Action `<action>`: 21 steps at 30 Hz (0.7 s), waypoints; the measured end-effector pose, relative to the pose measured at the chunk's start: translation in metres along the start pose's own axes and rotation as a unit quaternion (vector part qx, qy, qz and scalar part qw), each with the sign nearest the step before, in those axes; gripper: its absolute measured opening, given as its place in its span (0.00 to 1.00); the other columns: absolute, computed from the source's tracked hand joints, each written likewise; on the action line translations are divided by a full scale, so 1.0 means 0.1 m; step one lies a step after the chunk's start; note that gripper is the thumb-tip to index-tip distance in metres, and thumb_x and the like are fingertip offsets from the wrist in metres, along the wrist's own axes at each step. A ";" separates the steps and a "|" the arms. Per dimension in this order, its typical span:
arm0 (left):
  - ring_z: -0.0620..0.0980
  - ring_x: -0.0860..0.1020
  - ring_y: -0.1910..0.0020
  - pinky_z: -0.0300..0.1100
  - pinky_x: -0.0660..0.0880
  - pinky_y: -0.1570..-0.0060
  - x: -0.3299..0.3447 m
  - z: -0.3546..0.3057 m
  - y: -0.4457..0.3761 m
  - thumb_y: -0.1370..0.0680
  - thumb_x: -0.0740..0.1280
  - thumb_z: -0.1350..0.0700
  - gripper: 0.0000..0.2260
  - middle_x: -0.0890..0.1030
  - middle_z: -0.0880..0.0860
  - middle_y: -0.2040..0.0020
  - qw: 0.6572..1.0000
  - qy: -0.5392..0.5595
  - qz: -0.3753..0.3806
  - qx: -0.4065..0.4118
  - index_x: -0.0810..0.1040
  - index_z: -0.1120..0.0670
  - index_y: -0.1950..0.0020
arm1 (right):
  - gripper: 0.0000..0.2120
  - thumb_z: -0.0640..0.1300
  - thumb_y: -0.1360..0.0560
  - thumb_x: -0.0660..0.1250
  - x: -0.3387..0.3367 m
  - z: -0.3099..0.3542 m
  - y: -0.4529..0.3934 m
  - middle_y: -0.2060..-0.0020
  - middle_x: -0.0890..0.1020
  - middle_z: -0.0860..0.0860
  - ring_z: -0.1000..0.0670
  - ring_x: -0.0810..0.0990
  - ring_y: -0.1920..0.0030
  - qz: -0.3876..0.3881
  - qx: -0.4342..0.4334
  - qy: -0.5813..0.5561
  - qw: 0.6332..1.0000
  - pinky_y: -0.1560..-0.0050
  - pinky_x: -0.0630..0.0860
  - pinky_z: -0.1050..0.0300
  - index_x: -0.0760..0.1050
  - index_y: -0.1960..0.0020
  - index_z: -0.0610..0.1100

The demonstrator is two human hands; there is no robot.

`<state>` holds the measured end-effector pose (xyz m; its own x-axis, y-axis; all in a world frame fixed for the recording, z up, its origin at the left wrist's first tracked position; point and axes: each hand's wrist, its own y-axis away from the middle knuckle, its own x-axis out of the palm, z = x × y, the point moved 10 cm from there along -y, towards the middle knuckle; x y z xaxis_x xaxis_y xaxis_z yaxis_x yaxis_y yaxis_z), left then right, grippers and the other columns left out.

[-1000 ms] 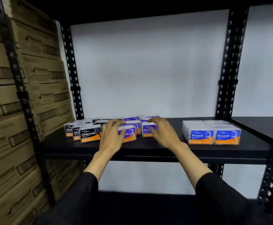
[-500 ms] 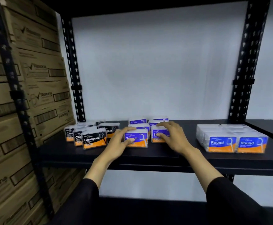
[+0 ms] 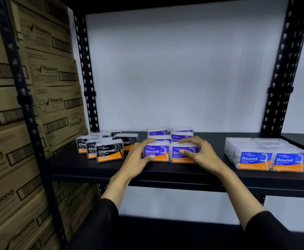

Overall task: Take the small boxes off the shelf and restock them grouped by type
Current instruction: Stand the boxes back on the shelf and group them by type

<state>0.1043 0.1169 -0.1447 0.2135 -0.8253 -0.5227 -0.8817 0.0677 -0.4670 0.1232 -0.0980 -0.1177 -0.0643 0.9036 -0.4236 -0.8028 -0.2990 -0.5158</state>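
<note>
On the black shelf [image 3: 165, 170] stand three groups of small dental floss boxes. Black Charcoal boxes [image 3: 109, 152] sit at the left, purple Smooth boxes [image 3: 156, 152] in the middle, blue Round boxes [image 3: 256, 159] at the right. My left hand [image 3: 138, 157] grips the left side of the front left Smooth box, fingers over its top. The front right Smooth box [image 3: 183, 156] is under my right hand [image 3: 200, 152], thumb across its label. More Smooth boxes [image 3: 182, 137] stand in rows behind.
Stacked brown Rexona cartons [image 3: 53, 98] fill the bay to the left. Black perforated uprights [image 3: 86, 69] frame the shelf against a white wall. Bare shelf lies between the Smooth and Round groups, and a lower shelf [image 3: 165, 231] is below.
The view has shifted left and closer to the shelf. Both hands have settled onto the two front Smooth boxes, which now stand side by side, square to the shelf front.
</note>
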 end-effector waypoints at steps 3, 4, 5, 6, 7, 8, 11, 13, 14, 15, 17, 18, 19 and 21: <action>0.45 0.74 0.39 0.42 0.76 0.41 -0.01 -0.02 0.01 0.25 0.71 0.56 0.23 0.72 0.51 0.38 1.000 0.019 0.002 0.005 0.71 0.34 0.37 | 0.13 0.44 0.30 0.75 0.00 -0.02 0.01 0.45 0.78 0.59 0.64 0.77 0.46 0.003 0.011 -0.028 1.000 0.53 0.72 0.75 0.80 0.46 0.51; 0.44 0.74 0.39 0.39 0.77 0.43 -0.02 -0.03 0.01 0.25 0.71 0.57 0.23 0.73 0.51 0.37 1.000 0.029 0.005 0.007 0.71 0.34 0.37 | 0.13 0.44 0.30 0.75 0.01 -0.02 0.01 0.45 0.78 0.58 0.64 0.78 0.47 0.006 0.015 -0.038 0.999 0.53 0.73 0.75 0.80 0.46 0.51; 0.44 0.75 0.40 0.35 0.77 0.45 -0.02 -0.04 0.02 0.25 0.71 0.57 0.23 0.73 0.50 0.36 0.999 0.040 0.009 0.007 0.71 0.35 0.37 | 0.13 0.43 0.30 0.75 0.01 -0.03 0.01 0.45 0.79 0.57 0.64 0.79 0.48 0.008 0.018 -0.047 0.999 0.54 0.74 0.73 0.80 0.47 0.50; 0.43 0.75 0.40 0.33 0.77 0.48 -0.01 -0.06 0.02 0.26 0.72 0.58 0.23 0.74 0.49 0.36 0.998 0.056 0.013 0.007 0.71 0.36 0.37 | 0.13 0.43 0.31 0.75 0.00 -0.04 0.01 0.45 0.79 0.57 0.63 0.79 0.48 0.010 0.022 -0.057 0.998 0.54 0.75 0.71 0.80 0.47 0.50; 0.43 0.76 0.41 0.33 0.77 0.50 -0.01 -0.07 0.04 0.26 0.72 0.58 0.23 0.74 0.47 0.37 0.997 0.071 0.017 0.004 0.71 0.38 0.36 | 0.13 0.42 0.31 0.75 -0.01 -0.05 0.02 0.45 0.79 0.56 0.61 0.80 0.48 0.011 0.026 -0.069 0.997 0.54 0.77 0.69 0.81 0.47 0.50; 0.44 0.76 0.42 0.35 0.78 0.50 0.00 -0.08 0.05 0.26 0.72 0.57 0.24 0.75 0.46 0.38 0.996 0.086 0.022 -0.002 0.70 0.38 0.36 | 0.13 0.41 0.31 0.75 -0.02 -0.06 0.02 0.45 0.80 0.55 0.59 0.81 0.48 0.012 0.030 -0.082 0.996 0.54 0.78 0.67 0.81 0.47 0.49; 0.47 0.77 0.42 0.40 0.80 0.49 0.00 -0.09 0.07 0.27 0.73 0.56 0.23 0.75 0.47 0.39 0.994 0.100 0.027 -0.013 0.70 0.39 0.37 | 0.14 0.40 0.32 0.76 -0.02 -0.08 0.05 0.46 0.80 0.55 0.55 0.81 0.48 0.017 0.038 -0.106 0.993 0.53 0.80 0.63 0.80 0.47 0.46; 0.47 0.78 0.42 0.40 0.79 0.49 0.00 -0.11 0.07 0.27 0.73 0.57 0.21 0.75 0.47 0.38 0.994 0.108 0.028 -0.009 0.72 0.41 0.39 | 0.15 0.40 0.32 0.76 -0.02 -0.09 0.05 0.46 0.79 0.55 0.55 0.81 0.47 0.017 0.039 -0.107 0.993 0.54 0.80 0.64 0.80 0.47 0.47; 0.47 0.78 0.42 0.39 0.79 0.50 0.00 -0.12 0.07 0.27 0.73 0.57 0.21 0.76 0.47 0.39 0.993 0.111 0.029 -0.008 0.72 0.41 0.39 | 0.15 0.40 0.32 0.76 -0.02 -0.09 0.05 0.45 0.79 0.55 0.55 0.81 0.47 0.016 0.039 -0.108 0.993 0.53 0.80 0.63 0.80 0.47 0.47; 0.47 0.78 0.43 0.38 0.79 0.50 0.00 -0.13 0.07 0.27 0.73 0.57 0.21 0.76 0.47 0.39 0.993 0.113 0.031 -0.007 0.73 0.42 0.39 | 0.15 0.40 0.32 0.76 -0.02 -0.10 0.05 0.45 0.79 0.55 0.55 0.81 0.47 0.016 0.039 -0.107 0.993 0.53 0.80 0.63 0.80 0.47 0.47; 0.47 0.78 0.42 0.38 0.79 0.51 0.01 -0.13 0.08 0.27 0.73 0.56 0.20 0.75 0.46 0.39 0.992 0.117 0.036 -0.009 0.73 0.42 0.39 | 0.15 0.40 0.32 0.76 -0.02 -0.10 0.05 0.45 0.79 0.55 0.55 0.81 0.46 0.015 0.038 -0.107 0.993 0.53 0.80 0.62 0.80 0.47 0.48; 0.47 0.78 0.42 0.38 0.79 0.52 0.01 -0.12 0.08 0.27 0.73 0.56 0.20 0.75 0.47 0.39 0.992 0.118 0.038 -0.011 0.73 0.42 0.39 | 0.15 0.40 0.32 0.76 -0.02 -0.10 0.05 0.46 0.79 0.56 0.55 0.80 0.46 0.015 0.037 -0.108 0.993 0.53 0.80 0.62 0.80 0.47 0.48; 0.47 0.78 0.42 0.38 0.79 0.51 0.00 -0.12 0.08 0.27 0.73 0.56 0.20 0.75 0.47 0.39 0.992 0.116 0.038 -0.012 0.73 0.42 0.39 | 0.15 0.40 0.32 0.76 -0.02 -0.09 0.06 0.46 0.79 0.56 0.55 0.80 0.47 0.016 0.037 -0.111 0.993 0.53 0.80 0.62 0.80 0.47 0.48; 0.47 0.78 0.42 0.39 0.79 0.51 0.00 -0.13 0.09 0.28 0.73 0.56 0.21 0.75 0.46 0.39 0.992 0.118 0.039 -0.012 0.73 0.42 0.38 | 0.14 0.40 0.32 0.76 -0.02 -0.09 0.06 0.46 0.78 0.57 0.55 0.80 0.47 0.016 0.036 -0.113 0.993 0.52 0.80 0.62 0.80 0.48 0.49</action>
<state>0.0913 0.1098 -0.1395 0.0426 -0.9262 -0.3746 -0.9018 0.1258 -0.4136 0.1239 -0.1044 -0.1261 -0.2160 0.9418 -0.2575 -0.8377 -0.3142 -0.4467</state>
